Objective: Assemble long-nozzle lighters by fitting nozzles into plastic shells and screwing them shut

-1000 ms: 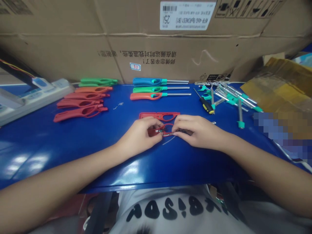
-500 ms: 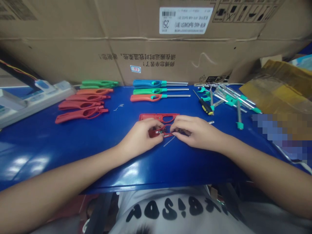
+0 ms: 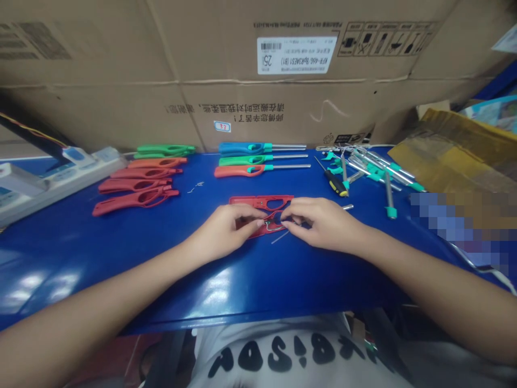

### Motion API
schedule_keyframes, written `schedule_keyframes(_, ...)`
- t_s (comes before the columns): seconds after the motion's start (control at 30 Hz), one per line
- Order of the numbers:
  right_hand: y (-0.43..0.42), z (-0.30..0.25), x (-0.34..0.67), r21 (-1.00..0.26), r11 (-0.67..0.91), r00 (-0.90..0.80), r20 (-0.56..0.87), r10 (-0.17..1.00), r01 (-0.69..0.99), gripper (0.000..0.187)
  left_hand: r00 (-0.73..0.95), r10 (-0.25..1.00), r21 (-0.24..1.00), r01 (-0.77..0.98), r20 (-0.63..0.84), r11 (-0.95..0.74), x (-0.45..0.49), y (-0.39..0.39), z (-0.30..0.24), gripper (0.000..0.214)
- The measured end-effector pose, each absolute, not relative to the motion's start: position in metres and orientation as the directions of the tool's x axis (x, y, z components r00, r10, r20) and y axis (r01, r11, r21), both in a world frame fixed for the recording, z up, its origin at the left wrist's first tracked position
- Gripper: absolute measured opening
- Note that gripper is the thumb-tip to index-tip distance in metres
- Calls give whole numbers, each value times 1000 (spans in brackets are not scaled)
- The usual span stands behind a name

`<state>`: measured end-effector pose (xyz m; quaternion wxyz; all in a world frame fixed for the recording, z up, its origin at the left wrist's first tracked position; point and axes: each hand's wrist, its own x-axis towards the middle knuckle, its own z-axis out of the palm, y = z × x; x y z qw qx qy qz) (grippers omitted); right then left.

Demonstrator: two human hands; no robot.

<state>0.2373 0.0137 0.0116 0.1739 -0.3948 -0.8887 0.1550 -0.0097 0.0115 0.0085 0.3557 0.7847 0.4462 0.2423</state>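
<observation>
Your left hand and right hand grip one red shell
Another half lies just beyond; a screwdriver past your right, casings past your left.

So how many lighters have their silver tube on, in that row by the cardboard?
3. The blue lighter lies at the back, nearest the cardboard, the green lighter in the middle, and the orange lighter in front. None in that row looks hidden.

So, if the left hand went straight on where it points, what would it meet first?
Probably the right hand, across the red half-shell that the left hand touches; exact depth is unclear.
</observation>
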Motion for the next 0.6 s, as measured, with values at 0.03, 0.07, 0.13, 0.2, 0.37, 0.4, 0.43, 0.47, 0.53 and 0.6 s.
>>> schedule_keyframes(0.03, 13, 11, 236, -405, 645, -628, 194, 754, 649, 12, 488, 870, 772, 525, 73, -359, -9, 11, 8, 23)
schedule_keyframes(0.07, 13, 10, 235, -393, 653, -632, 202, 748, 647, 14, 494, 865, 768, 520, 86, -374, -8, 10, 7, 23)
schedule_keyframes(0.13, 12, 8, 233, -361, 672, -644, 214, 735, 647, 16, 513, 849, 762, 499, 122, -411, -7, 8, 4, 23)
schedule_keyframes(0.2, 13, 7, 232, -335, 683, -653, 217, 726, 649, 18, 530, 834, 765, 470, 155, -441, -5, 6, 2, 23)
schedule_keyframes(0.37, 14, 3, 231, -305, 724, -676, 264, 688, 618, 22, 536, 825, 781, 433, 177, -449, -3, 4, -1, 25)
schedule_keyframes(0.4, 14, 2, 230, -301, 732, -680, 275, 680, 611, 23, 540, 824, 782, 433, 174, -449, -3, 4, 0, 25)
schedule_keyframes(0.43, 14, 2, 230, -302, 736, -681, 280, 676, 606, 23, 541, 824, 782, 436, 168, -446, -3, 4, 1, 25)
schedule_keyframes(0.47, 14, 2, 230, -310, 736, -681, 281, 676, 602, 23, 542, 825, 781, 441, 162, -443, -3, 4, 1, 25)
schedule_keyframes(0.53, 14, 3, 230, -335, 735, -682, 280, 675, 590, 22, 547, 824, 779, 450, 147, -437, -4, 6, 3, 25)
schedule_keyframes(0.6, 14, 7, 232, -360, 736, -675, 302, 673, 573, 20, 554, 823, 776, 460, 129, -431, -6, 7, 5, 25)
